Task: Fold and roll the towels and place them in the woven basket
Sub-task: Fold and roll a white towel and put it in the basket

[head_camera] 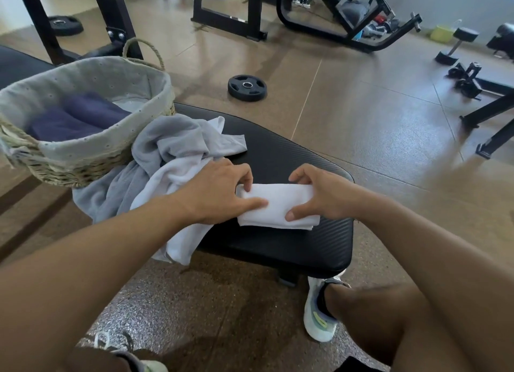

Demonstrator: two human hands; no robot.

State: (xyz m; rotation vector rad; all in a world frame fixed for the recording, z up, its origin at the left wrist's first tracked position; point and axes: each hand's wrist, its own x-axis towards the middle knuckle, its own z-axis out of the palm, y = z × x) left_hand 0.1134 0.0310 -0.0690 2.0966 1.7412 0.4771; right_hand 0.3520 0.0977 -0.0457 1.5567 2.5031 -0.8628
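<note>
Both hands grip a folded white towel point(278, 206) on the black padded bench point(292, 160). The left hand point(219, 193) pinches its left end, thumb laid across the top; the right hand point(319, 195) clamps the right end between thumb and curled fingers. The towel looks thick and partly rolled, though the hands hide its ends. Just left of it lies a heap of loose grey and white towels point(167, 160), touching the woven basket point(83, 165). The lined basket holds what seem to be dark blue rolled towels point(80, 118).
</note>
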